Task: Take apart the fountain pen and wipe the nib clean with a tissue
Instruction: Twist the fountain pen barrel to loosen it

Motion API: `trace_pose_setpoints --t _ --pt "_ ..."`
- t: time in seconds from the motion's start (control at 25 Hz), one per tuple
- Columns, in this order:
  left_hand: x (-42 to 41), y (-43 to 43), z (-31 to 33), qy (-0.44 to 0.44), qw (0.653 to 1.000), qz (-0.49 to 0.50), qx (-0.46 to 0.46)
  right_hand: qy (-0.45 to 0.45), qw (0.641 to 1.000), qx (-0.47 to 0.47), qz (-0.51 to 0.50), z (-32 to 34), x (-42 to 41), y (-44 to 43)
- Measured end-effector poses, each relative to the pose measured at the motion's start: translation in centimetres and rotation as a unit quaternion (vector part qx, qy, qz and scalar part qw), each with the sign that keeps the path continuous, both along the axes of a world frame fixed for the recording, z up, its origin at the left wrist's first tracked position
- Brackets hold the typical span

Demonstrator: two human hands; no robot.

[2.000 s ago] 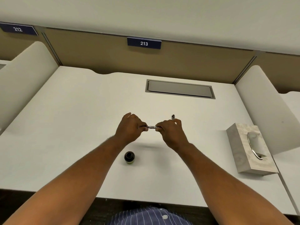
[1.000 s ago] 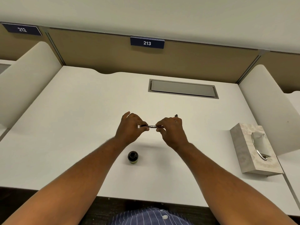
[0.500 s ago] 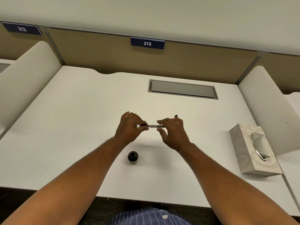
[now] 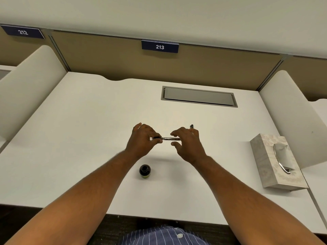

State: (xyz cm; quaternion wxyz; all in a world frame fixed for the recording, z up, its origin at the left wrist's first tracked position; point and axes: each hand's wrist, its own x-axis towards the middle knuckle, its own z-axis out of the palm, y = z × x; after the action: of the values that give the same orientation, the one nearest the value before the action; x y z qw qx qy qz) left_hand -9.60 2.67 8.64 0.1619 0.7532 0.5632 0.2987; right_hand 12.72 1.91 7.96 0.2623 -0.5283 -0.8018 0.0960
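"212" on left wall plate, "213" on centre wall plate.

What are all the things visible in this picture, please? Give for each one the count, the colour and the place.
fountain pen: 1, silver and dark, held level between both hands above the desk
dark pen part: 1, black, just behind the right hand; mostly hidden
ink bottle: 1, dark, on the desk near the left wrist
tissue box: 1, pale marbled, right side of the desk, a tissue in its slot
desk: 1, white
cable hatch: 1, grey, set in the desk at the back
number signs: 2, dark blue, 213 and 212 on the back panel
striped shirt: 1, blue, bottom edge
left hand: pinching the pen's dark end
right hand: fingers spread loosely around the silver end
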Motion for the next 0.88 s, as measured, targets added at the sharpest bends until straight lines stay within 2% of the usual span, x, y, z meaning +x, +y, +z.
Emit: trace_pose_setpoints --t 0.32,0.6,0.88 --pt "0.03 0.03 -0.27 0.003 1.000 0.000 0.011 -0.025 1.000 -0.007 -0.006 -0.55 0.05 -0.07" --pt "0.11 0.19 -0.63 0.004 1.000 -0.003 0.005 0.017 1.000 -0.005 -0.006 0.11 0.09 0.11" --pt "-0.07 0.00 -0.55 0.008 1.000 0.007 0.002 -0.005 1.000 -0.015 -0.005 -0.09 0.42 -0.09"
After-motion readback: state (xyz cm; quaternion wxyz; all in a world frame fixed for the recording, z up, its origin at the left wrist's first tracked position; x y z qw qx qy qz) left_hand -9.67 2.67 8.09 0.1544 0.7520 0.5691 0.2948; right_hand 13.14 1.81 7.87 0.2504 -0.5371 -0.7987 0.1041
